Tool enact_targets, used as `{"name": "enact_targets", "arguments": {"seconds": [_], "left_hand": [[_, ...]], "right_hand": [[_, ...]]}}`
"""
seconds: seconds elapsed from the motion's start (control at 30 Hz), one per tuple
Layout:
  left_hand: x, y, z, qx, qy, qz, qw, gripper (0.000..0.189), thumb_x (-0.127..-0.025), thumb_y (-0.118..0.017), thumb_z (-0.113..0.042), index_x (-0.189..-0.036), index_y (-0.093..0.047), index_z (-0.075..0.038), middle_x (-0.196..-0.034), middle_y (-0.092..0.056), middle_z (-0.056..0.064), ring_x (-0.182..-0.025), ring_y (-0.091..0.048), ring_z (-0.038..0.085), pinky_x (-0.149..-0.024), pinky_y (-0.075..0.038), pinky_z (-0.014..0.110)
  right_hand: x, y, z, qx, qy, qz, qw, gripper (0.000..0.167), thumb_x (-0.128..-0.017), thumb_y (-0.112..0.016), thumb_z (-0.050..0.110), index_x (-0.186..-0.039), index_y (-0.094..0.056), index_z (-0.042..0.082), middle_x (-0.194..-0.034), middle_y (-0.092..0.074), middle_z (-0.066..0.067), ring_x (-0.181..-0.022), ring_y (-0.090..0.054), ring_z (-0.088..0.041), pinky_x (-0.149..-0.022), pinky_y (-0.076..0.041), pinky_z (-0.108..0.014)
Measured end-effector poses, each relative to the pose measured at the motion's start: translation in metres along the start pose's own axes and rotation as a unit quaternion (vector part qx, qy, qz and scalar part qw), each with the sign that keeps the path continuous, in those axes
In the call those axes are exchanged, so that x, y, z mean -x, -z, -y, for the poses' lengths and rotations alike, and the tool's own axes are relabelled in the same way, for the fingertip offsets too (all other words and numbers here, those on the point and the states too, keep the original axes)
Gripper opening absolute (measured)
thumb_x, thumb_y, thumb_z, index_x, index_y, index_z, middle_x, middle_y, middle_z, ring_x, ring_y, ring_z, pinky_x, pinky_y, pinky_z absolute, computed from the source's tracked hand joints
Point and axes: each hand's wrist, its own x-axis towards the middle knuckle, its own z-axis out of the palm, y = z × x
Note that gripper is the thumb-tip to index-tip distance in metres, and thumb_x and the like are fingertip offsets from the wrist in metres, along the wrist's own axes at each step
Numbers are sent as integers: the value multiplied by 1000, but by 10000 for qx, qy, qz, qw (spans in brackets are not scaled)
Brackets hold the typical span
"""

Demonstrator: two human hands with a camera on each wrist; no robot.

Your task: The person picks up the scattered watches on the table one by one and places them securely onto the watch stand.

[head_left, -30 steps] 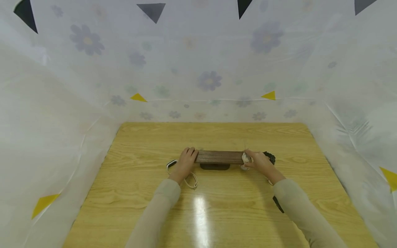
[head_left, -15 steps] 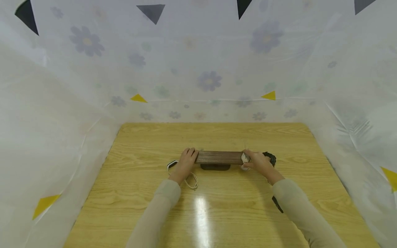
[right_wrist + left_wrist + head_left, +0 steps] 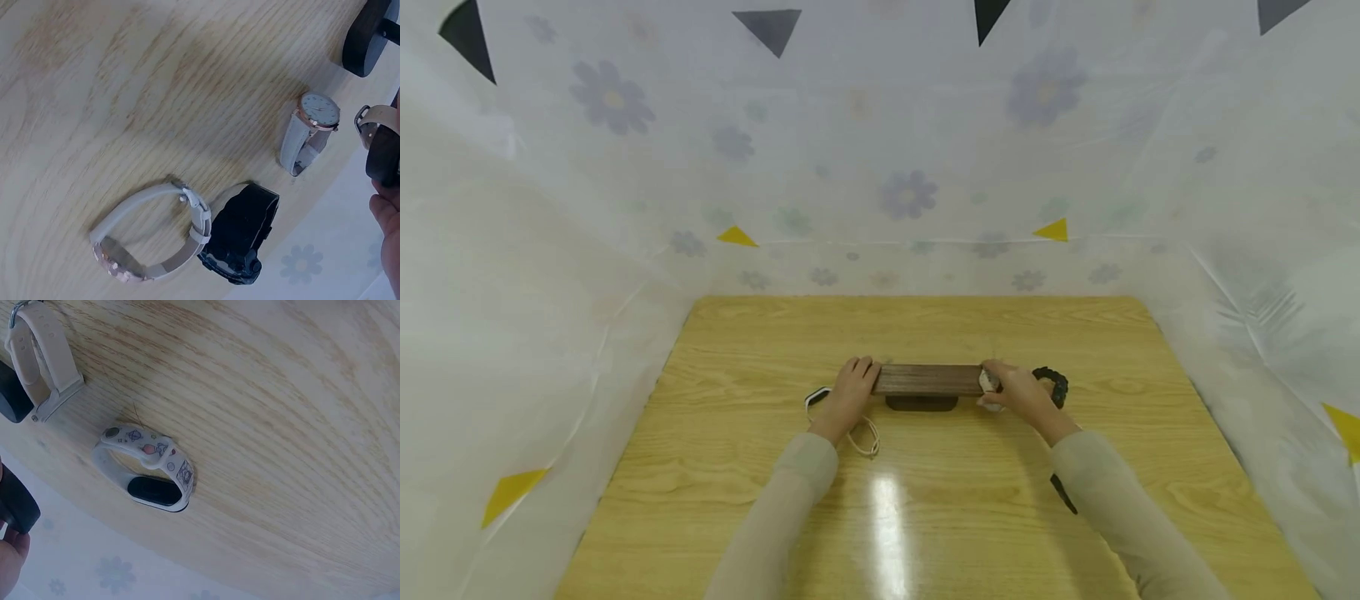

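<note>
A dark brown bar of a T-shaped watch stand [image 3: 928,380] lies crosswise before me, its black base [image 3: 921,403] below. My left hand [image 3: 850,392] grips the bar's left end, fingers over the top; in the left wrist view, fingertips [image 3: 22,544] touch its dark end. A wristwatch [image 3: 989,381] with a pale face is looped round the right end of the bar, pinched by my right hand [image 3: 1022,392]. The right wrist view shows its buckled beige strap [image 3: 378,117] on the bar, with my fingers [image 3: 384,212] below; its face is hidden there.
Beside my left hand are a white fitness band [image 3: 156,469] and a beige-strapped watch [image 3: 50,359]. By my right hand are a black watch [image 3: 240,234], a pale-strapped watch [image 3: 156,234] and a rose-gold-rimmed watch [image 3: 319,111]. White sheeting [image 3: 902,133] encloses the wooden table [image 3: 760,500].
My right hand has slid slightly left along the bar, and the watch has moved with it. The left hand keeps its hold on the other end.
</note>
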Motion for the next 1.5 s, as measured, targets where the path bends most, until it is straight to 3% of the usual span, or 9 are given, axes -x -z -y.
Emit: {"name": "enact_targets", "arguments": {"seconds": [0.13, 0.23, 0.33, 0.53, 0.7, 1.03, 1.13, 1.33, 1.5], "left_hand": [[-3, 3, -2, -82, 34, 219, 9997, 46, -83, -66, -5, -126, -49, -1, -124, -51, 15, -114, -49, 30, -100, -44, 39], [-5, 4, -2, -136, 133, 428, 9989, 48, -84, -66, -6, -128, -47, -1, -126, -49, 15, -116, -48, 30, -102, -42, 38], [-6, 4, -1, -235, 199, 494, 9983, 48, -84, -65, -7, -128, -47, -1, -127, -49, 15, -117, -48, 30, -103, -42, 37], [-4, 1, 1, -293, 32, 185, 9994, 45, -84, -65, -5, -125, -49, 0, -122, -52, 15, -112, -51, 30, -99, -45, 38], [-3, 0, 1, -293, 28, 133, 9995, 45, -83, -66, -7, -125, -50, 0, -122, -52, 16, -112, -51, 31, -99, -44, 39], [0, 3, 0, -177, 45, 170, 9997, 45, -85, -64, -6, -127, -49, 0, -125, -50, 16, -115, -48, 32, -100, -43, 40], [0, 2, 1, -151, 51, 152, 9998, 46, -85, -65, -7, -127, -49, 0, -125, -50, 16, -115, -48, 32, -101, -43, 40], [0, 3, -1, -86, 44, 156, 9998, 47, -84, -66, -8, -127, -49, 0, -126, -50, 16, -116, -48, 33, -102, -42, 41], [-1, 2, -2, 6, -13, 94, 10000, 47, -83, -67, -10, -126, -49, 0, -124, -50, 16, -114, -49, 33, -100, -43, 41]], "right_hand": [[0, 3, 0, 24, 114, -69, 9999, 62, -75, -75, 15, -127, -49, -7, -111, -61, -25, -77, -65, -25, -67, -56, -37], [0, 5, -2, -13, 183, 24, 9998, 63, -75, -75, 9, -128, -46, -9, -124, -53, -31, -94, -63, -37, -77, -55, -44], [-3, 6, -4, -96, 217, 200, 9995, 63, -77, -73, 7, -130, -44, -9, -127, -50, -31, -104, -59, -40, -81, -55, -44], [-9, 9, -5, -211, 14, 474, 9987, 63, -76, -73, 6, -130, -44, -9, -126, -51, -30, -106, -57, -40, -82, -54, -44], [-11, 11, -2, -155, -134, 612, 9979, 62, -76, -74, 7, -130, -46, -7, -125, -51, -30, -108, -54, -42, -82, -53, -46], [-11, 3, 6, 215, 229, 154, 9994, 60, -72, -77, 14, -123, -52, -4, -122, -54, -27, -118, -46, -49, -89, -50, -52], [-13, 0, 9, 206, 275, 168, 9993, 61, -72, -78, 15, -123, -52, -4, -122, -54, -26, -114, -50, -45, -87, -51, -49], [-15, -3, 17, 187, 130, 228, 9995, 60, -73, -77, 16, -124, -51, -2, -123, -54, -25, -119, -46, -47, -92, -48, -52], [-17, -8, 21, 190, 200, 41, 9996, 60, -71, -79, 18, -122, -54, -1, -117, -57, -22, -105, -56, -36, -83, -53, -45]]}}
